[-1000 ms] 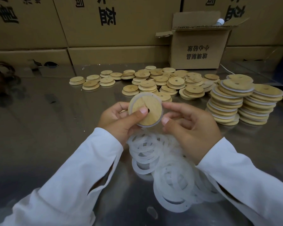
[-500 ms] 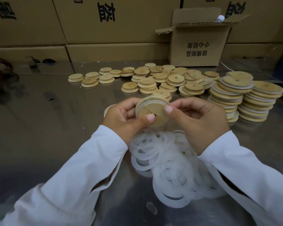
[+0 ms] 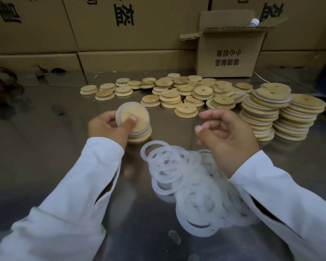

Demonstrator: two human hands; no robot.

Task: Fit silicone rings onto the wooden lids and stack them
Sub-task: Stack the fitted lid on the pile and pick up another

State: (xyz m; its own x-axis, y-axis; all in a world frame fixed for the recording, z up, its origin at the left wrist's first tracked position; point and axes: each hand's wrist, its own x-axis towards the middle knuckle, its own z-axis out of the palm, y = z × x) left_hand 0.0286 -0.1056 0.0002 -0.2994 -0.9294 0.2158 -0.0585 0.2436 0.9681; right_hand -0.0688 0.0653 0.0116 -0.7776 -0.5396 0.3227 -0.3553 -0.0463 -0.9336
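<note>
Large cardboard cartons (image 3: pixel 120 25) printed with black characters wall off the back of a shiny metal bench (image 3: pixel 45 147). One smaller open box (image 3: pixel 228 53) stands on the bench at the back right, its flaps up and a white bottle cap (image 3: pixel 254 21) poking out. Near the front edge a heap of translucent white silicone rings (image 3: pixel 192 185) lies flat and overlapping, too tangled to count. To the right stand two tall stacks (image 3: pixel 265 113) of ringed lids, side by side and touching, both leaning a little. Behind the hands some two or three dozen loose lids (image 3: pixel 186 91) without rings lie flat in low piles and singles, stepped side up, several showing a centre hole. The right hand (image 3: pixel 228 130) hovers over the rings with its fingers loosely curled and nothing between them. The left hand (image 3: pixel 105 127) pinches one wooden lid (image 3: pixel 137 113), thumb pressed on its face and fingers behind. Being round, it has no long axis; its flat face tilts up toward the camera, with a silicone ring (image 3: pixel 119 115) seated round its rim. It hangs just over a short stack (image 3: pixel 141 135) of ringed lids, left of the ring heap.
</note>
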